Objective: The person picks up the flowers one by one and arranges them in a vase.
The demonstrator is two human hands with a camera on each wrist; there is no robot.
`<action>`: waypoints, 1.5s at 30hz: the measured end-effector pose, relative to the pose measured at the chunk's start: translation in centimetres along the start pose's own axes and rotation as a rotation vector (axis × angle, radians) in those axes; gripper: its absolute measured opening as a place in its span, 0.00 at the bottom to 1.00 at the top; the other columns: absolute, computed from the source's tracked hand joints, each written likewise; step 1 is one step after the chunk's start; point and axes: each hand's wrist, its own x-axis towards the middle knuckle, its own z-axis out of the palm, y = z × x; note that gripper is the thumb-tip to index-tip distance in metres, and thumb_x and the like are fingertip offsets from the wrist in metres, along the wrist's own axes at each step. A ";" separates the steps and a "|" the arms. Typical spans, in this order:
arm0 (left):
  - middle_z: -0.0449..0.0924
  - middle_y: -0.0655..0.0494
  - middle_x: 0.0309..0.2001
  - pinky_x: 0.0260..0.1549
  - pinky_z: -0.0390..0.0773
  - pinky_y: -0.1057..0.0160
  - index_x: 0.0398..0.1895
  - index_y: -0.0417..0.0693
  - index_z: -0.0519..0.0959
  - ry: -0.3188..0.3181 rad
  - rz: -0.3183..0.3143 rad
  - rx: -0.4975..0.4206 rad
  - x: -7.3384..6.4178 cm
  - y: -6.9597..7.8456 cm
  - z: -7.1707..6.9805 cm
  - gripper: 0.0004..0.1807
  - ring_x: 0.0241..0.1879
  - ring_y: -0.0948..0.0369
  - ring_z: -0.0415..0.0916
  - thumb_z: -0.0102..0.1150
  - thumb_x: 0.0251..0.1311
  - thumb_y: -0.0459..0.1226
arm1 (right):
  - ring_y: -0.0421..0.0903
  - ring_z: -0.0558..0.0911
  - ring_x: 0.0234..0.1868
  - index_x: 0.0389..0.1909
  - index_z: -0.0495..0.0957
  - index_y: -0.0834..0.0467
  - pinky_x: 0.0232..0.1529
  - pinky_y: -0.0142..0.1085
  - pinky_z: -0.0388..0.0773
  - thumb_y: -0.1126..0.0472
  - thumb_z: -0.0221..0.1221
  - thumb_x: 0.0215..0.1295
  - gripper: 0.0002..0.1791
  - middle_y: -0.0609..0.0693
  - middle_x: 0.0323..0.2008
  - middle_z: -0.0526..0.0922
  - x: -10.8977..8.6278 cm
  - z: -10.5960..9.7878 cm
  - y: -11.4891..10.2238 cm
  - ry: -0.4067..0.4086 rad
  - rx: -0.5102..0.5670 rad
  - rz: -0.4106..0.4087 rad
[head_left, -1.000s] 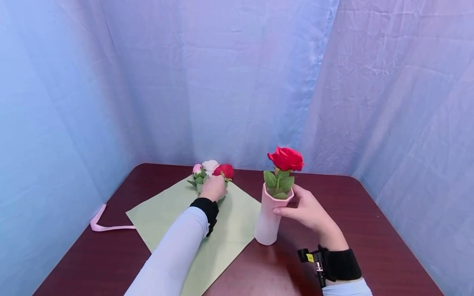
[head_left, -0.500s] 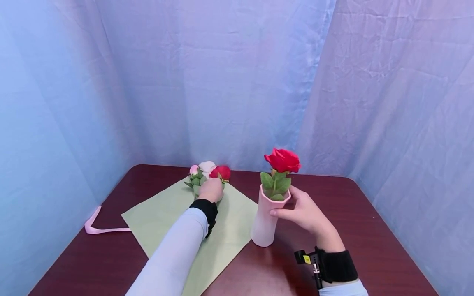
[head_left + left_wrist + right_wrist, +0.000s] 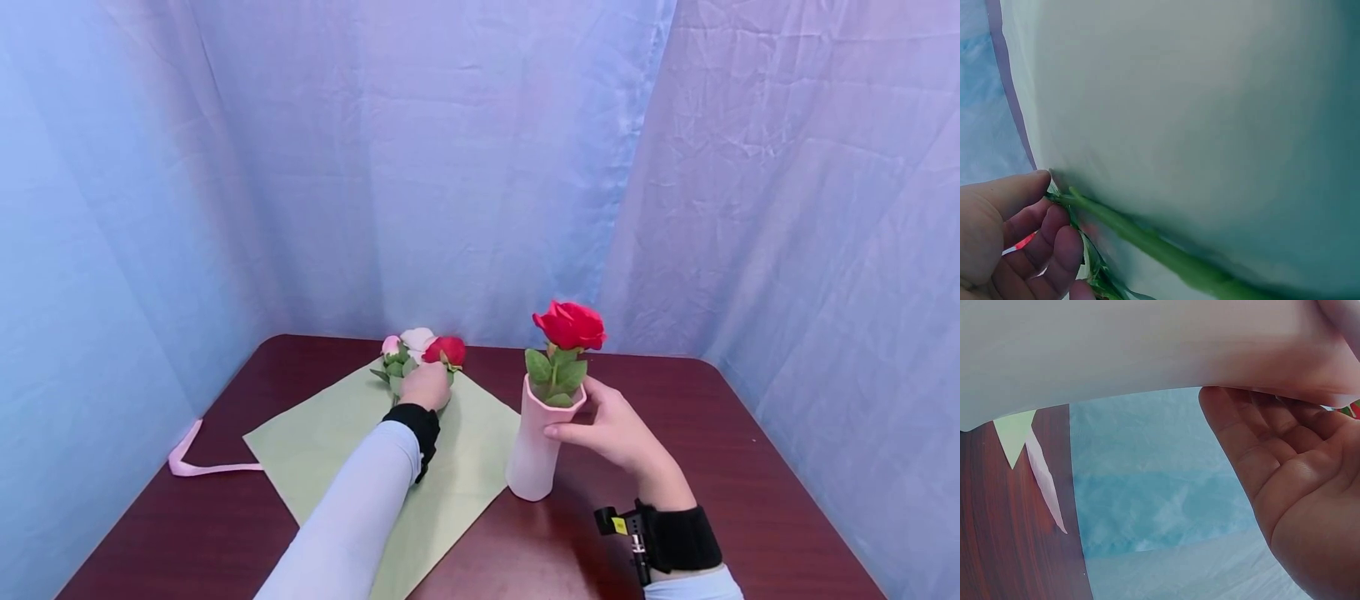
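Note:
Toward the back of the green paper sheet (image 3: 330,450), my left hand (image 3: 426,386) is among artificial flowers: a red rose (image 3: 444,350), a white flower (image 3: 417,339) and a pink bud (image 3: 391,345). In the left wrist view, the thumb and curled fingers pinch a green flower stem (image 3: 1147,242); which bloom it bears is hidden. My right hand (image 3: 618,425) grips a pale pink-white vase (image 3: 534,458) just below its rim, thumb in front and fingers on the far side. The vase tilts slightly on the table and holds another red rose (image 3: 571,326) with green leaves.
A pink ribbon (image 3: 217,469) comes out from beneath the paper's left corner. Everything lies on a dark red-brown table (image 3: 750,500), with pale blue-violet curtains (image 3: 480,167) around its back and sides.
The whole view has shifted slightly, moving the scene a little left in the picture. Both hands keep their places at the flowers and the vase.

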 end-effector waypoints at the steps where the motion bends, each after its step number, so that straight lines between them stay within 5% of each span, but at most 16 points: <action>1: 0.85 0.43 0.41 0.35 0.82 0.48 0.42 0.40 0.84 -0.004 -0.004 -0.006 -0.1 0.0 -0.1 0.09 0.38 0.48 0.82 0.60 0.66 0.36 | 0.52 0.87 0.42 0.58 0.76 0.60 0.43 0.43 0.84 0.64 0.76 0.53 0.31 0.54 0.45 0.85 0.0 0.0 0.0 0.000 -0.002 0.001; 6: 0.84 0.45 0.41 0.36 0.80 0.48 0.37 0.42 0.83 -0.025 -0.024 -0.045 -0.5 0.0 -0.6 0.07 0.38 0.49 0.80 0.63 0.63 0.37 | 0.52 0.86 0.43 0.59 0.75 0.60 0.43 0.42 0.84 0.63 0.76 0.54 0.32 0.54 0.46 0.85 0.1 0.0 0.0 0.001 -0.022 0.012; 13: 0.82 0.46 0.44 0.40 0.78 0.49 0.42 0.42 0.82 -0.063 -0.036 -0.089 -0.4 0.0 -0.8 0.12 0.39 0.50 0.78 0.60 0.66 0.42 | 0.52 0.86 0.43 0.59 0.75 0.59 0.43 0.42 0.84 0.64 0.76 0.53 0.32 0.54 0.46 0.85 0.3 -0.2 0.1 0.003 -0.017 0.009; 19: 0.81 0.48 0.33 0.34 0.76 0.54 0.31 0.42 0.81 -0.056 0.009 -0.150 -1.0 0.2 -1.6 0.12 0.33 0.52 0.77 0.61 0.66 0.43 | 0.52 0.86 0.43 0.59 0.75 0.60 0.43 0.42 0.84 0.63 0.76 0.54 0.32 0.54 0.46 0.85 0.4 -0.2 0.3 -0.001 -0.014 0.015; 26: 0.76 0.50 0.28 0.31 0.73 0.58 0.32 0.42 0.80 -0.073 0.042 -0.296 -0.7 0.3 -2.3 0.11 0.30 0.53 0.74 0.66 0.63 0.42 | 0.53 0.86 0.43 0.60 0.75 0.59 0.43 0.43 0.84 0.63 0.76 0.54 0.32 0.55 0.46 0.84 0.4 -0.3 0.4 -0.002 -0.014 0.019; 34: 0.60 0.58 0.12 0.20 0.62 0.63 0.10 0.48 0.65 -0.109 0.099 -0.420 0.0 0.1 -2.8 0.26 0.14 0.61 0.60 0.64 0.65 0.39 | 0.52 0.86 0.42 0.59 0.75 0.60 0.42 0.42 0.84 0.63 0.76 0.54 0.32 0.55 0.45 0.84 0.6 -0.3 0.6 0.001 -0.020 0.012; 40: 0.69 0.56 0.13 0.21 0.64 0.64 0.13 0.47 0.71 -0.104 0.134 -0.484 -0.3 -0.2 -3.6 0.21 0.16 0.61 0.66 0.60 0.67 0.37 | 0.51 0.86 0.41 0.58 0.75 0.60 0.42 0.42 0.84 0.64 0.76 0.54 0.31 0.55 0.44 0.85 0.7 -0.3 0.7 0.003 -0.014 0.003; 45: 0.75 0.55 0.18 0.17 0.65 0.65 0.21 0.44 0.79 -0.124 0.088 -0.577 -0.2 -0.4 -4.0 0.14 0.19 0.59 0.71 0.61 0.67 0.38 | 0.51 0.86 0.42 0.58 0.76 0.61 0.42 0.42 0.84 0.64 0.76 0.54 0.31 0.54 0.44 0.85 0.7 -0.4 0.7 0.003 -0.007 -0.003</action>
